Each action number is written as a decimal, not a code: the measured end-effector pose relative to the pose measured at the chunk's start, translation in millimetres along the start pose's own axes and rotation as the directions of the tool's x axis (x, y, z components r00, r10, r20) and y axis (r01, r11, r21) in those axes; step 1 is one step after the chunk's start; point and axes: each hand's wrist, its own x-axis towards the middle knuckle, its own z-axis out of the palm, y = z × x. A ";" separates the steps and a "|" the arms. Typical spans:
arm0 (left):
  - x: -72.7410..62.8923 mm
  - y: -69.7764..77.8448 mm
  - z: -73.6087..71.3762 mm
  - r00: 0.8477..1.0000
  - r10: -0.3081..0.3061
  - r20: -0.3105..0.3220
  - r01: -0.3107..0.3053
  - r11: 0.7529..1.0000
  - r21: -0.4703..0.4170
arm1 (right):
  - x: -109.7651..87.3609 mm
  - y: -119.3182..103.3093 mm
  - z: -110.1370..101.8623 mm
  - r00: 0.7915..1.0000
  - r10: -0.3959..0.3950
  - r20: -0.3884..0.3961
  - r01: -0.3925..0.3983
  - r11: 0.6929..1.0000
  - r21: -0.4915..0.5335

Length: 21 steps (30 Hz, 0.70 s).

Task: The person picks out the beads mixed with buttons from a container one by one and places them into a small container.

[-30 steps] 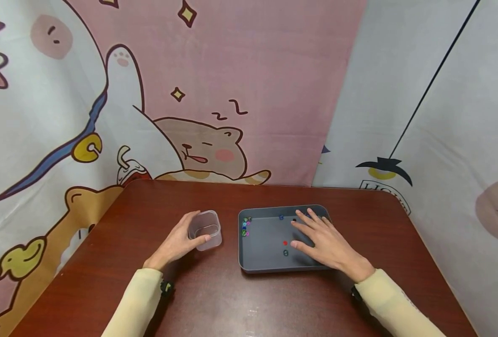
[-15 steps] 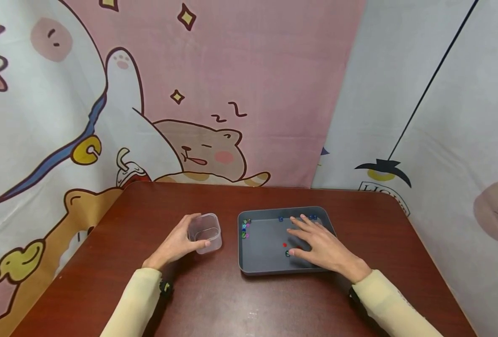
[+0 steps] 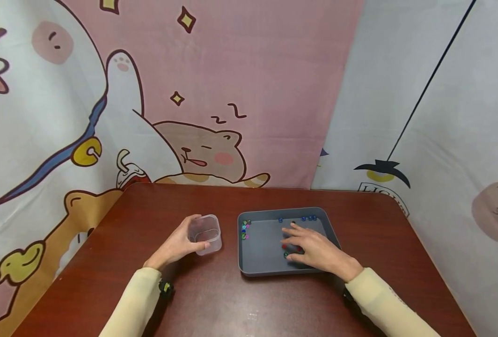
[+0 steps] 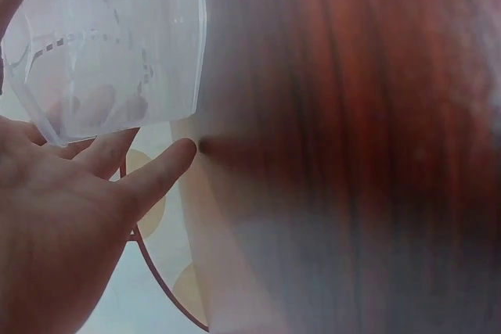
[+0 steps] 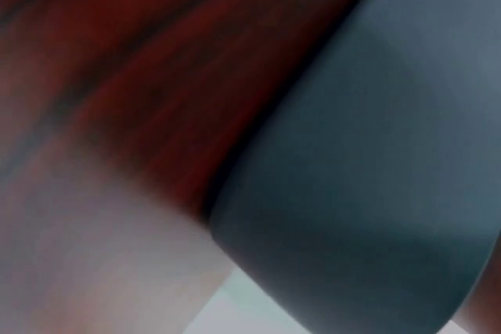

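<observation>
My left hand [image 3: 173, 246] holds a clear plastic container [image 3: 211, 248] on the table, thumb on its near side and fingers round the far side. The left wrist view shows the container [image 4: 129, 76] from close up, with fingers visible through its wall. Over the grey tray [image 3: 260, 262] reaches my right hand [image 3: 319, 252], its fingers spread and lowered toward the small beads. A red bead [image 3: 284, 246] and a dark green bead [image 3: 286, 255] lie by its fingertips. In the right wrist view only the tray [image 5: 368, 138] and table show plainly.
Several colourful beads [image 3: 244, 230] lie along the tray's left wall. Blue beads [image 3: 310, 218] sit by its far wall. The brown wooden table [image 3: 215, 299] ends at a printed cloth backdrop [image 3: 274, 117].
My right hand has moved left and nearer across the tray, its fingertips coming lower toward the red and green beads. The left hand keeps its hold on the container in the same place.
</observation>
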 end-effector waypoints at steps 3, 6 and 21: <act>-0.2 -0.8 0.3 1.000 0.007 0.005 -0.007 1.000 -0.012 | 1.4 -0.5 0.5 1.000 -0.025 0.012 0.024 1.000 0.009; 0.1 -1.4 0.7 1.000 0.019 0.006 -0.019 0.999 -0.026 | 1.5 -1.4 0.5 0.999 -0.044 0.027 0.044 0.999 0.007; -0.6 -4.0 1.4 1.000 0.021 0.022 -0.018 0.995 -0.100 | 7.1 -4.1 3.8 0.996 -0.085 0.034 0.087 0.994 -0.067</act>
